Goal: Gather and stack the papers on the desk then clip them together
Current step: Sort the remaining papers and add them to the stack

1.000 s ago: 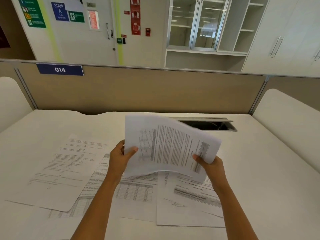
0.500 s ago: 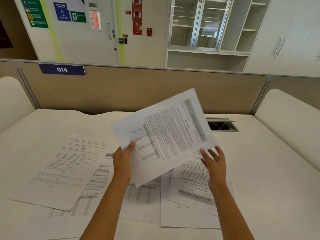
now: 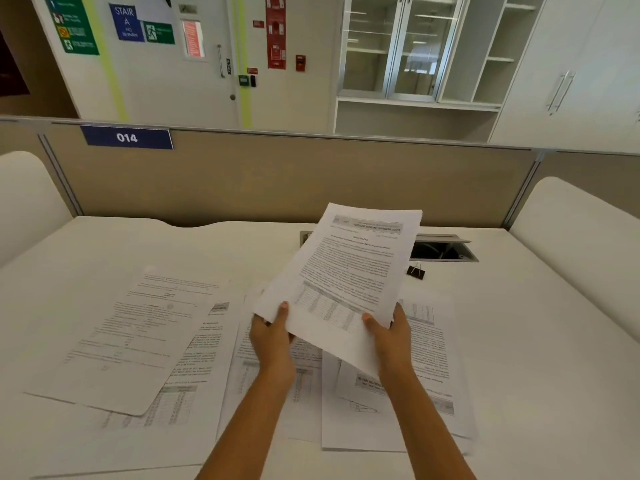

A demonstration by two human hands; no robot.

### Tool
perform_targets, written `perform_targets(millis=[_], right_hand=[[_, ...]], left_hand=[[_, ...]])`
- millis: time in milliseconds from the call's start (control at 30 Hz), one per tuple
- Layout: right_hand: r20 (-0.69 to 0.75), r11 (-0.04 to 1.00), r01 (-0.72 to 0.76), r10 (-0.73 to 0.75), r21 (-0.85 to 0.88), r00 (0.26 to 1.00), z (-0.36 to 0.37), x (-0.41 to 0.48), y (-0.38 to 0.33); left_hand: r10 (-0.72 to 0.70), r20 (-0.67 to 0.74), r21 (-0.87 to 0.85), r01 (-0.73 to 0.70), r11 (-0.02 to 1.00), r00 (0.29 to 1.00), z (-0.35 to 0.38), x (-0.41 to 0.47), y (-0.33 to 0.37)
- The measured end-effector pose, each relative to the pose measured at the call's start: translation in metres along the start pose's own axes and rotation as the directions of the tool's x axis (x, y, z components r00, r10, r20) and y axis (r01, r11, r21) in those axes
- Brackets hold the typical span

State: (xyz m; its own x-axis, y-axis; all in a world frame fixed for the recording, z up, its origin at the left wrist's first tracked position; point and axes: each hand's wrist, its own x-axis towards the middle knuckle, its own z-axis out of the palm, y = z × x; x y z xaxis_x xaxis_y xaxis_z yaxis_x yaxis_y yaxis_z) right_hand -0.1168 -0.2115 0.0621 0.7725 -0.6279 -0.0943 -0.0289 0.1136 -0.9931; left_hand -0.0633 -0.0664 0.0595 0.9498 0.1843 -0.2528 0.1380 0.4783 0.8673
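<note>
As I look down over the desk (image 3: 540, 341), I see a single printed sheet (image 3: 135, 337) lying askew at centre left of the frame, overlapping more loose papers (image 3: 194, 382) spread flat toward the lower middle. At the centre, the left hand (image 3: 273, 337) pinches the lower left corner of a thin stack of papers (image 3: 346, 282), thumb on top, and the right hand (image 3: 394, 334) pinches its lower right edge the same way. The stack is raised off the desk and tilted, above further sheets (image 3: 436, 358) lying flat. To its right a black binder clip (image 3: 415, 271) sits on the desk, just in front of a cable hatch (image 3: 446, 251) with its lid propped up. The inside is dark and I cannot tell what it holds. At upper right, a glass-door cabinet (image 3: 412, 46) shows shelves behind its panes.
</note>
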Motion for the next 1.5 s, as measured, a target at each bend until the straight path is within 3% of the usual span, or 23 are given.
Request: perform_targets(millis=[167,200,267,300,367,467,567,733,833,1167,1300,1400,1500], right_hand=[[0.060,0.998,0.015,-0.011,-0.060,0.998,-0.047,0.008,0.011],[0.053,0.998,0.007,-0.003,-0.061,0.999,-0.055,0.009,0.015],[0.028,0.999,-0.006,0.008,-0.050,1.000,-0.067,0.012,0.022],[0.018,0.999,-0.016,0.017,-0.041,1.000,-0.072,0.013,0.025],[0.011,0.999,-0.026,0.027,-0.027,1.000,-0.079,0.014,0.030],[0.033,0.999,-0.020,0.022,-0.048,0.999,-0.085,0.013,0.038],[0.056,0.997,-0.016,0.021,-0.073,0.998,-0.086,0.012,0.043],[0.074,0.995,0.003,0.005,-0.101,0.997,-0.084,0.013,0.045],[0.080,0.996,0.000,0.007,-0.086,0.997,-0.083,0.014,0.047],[0.087,0.999,-0.003,0.006,-0.034,0.996,-0.085,0.013,0.047],[0.085,1.000,-0.007,0.009,-0.024,0.996,-0.086,0.013,0.048],[0.089,1.000,-0.007,0.009,-0.024,0.996,-0.087,0.014,0.049],[0.103,1.000,-0.002,0.005,-0.023,0.995,-0.087,0.013,0.049]], left_hand=[[0.148,-0.072,0.185,-0.133,0.974,0.986,-0.065,0.071,0.041],[0.226,-0.098,0.345,-0.180,0.921,0.969,-0.081,0.085,0.050],[0.384,-0.154,0.663,-0.193,0.724,0.911,-0.115,0.109,0.065],[0.439,-0.162,0.748,-0.180,0.638,0.884,-0.131,0.119,0.071],[0.417,-0.172,0.830,-0.096,0.549,0.892,-0.162,0.135,0.083],[0.296,-0.255,0.921,0.138,0.364,0.921,-0.210,0.167,0.097],[0.169,-0.326,0.933,0.287,0.218,0.930,-0.260,0.211,0.101],[0.142,-0.309,0.951,0.304,0.055,0.940,-0.272,0.227,0.109],[0.132,-0.298,0.945,0.311,-0.096,0.946,-0.261,0.217,0.113],[0.093,-0.335,0.933,0.344,-0.107,0.938,-0.247,0.210,0.117],[0.157,-0.307,0.948,0.316,-0.039,0.939,-0.231,0.189,0.122],[0.218,-0.256,0.965,0.237,0.111,0.942,-0.215,0.173,0.129],[0.340,-0.187,0.979,0.147,0.139,0.921,-0.196,0.158,0.141]])
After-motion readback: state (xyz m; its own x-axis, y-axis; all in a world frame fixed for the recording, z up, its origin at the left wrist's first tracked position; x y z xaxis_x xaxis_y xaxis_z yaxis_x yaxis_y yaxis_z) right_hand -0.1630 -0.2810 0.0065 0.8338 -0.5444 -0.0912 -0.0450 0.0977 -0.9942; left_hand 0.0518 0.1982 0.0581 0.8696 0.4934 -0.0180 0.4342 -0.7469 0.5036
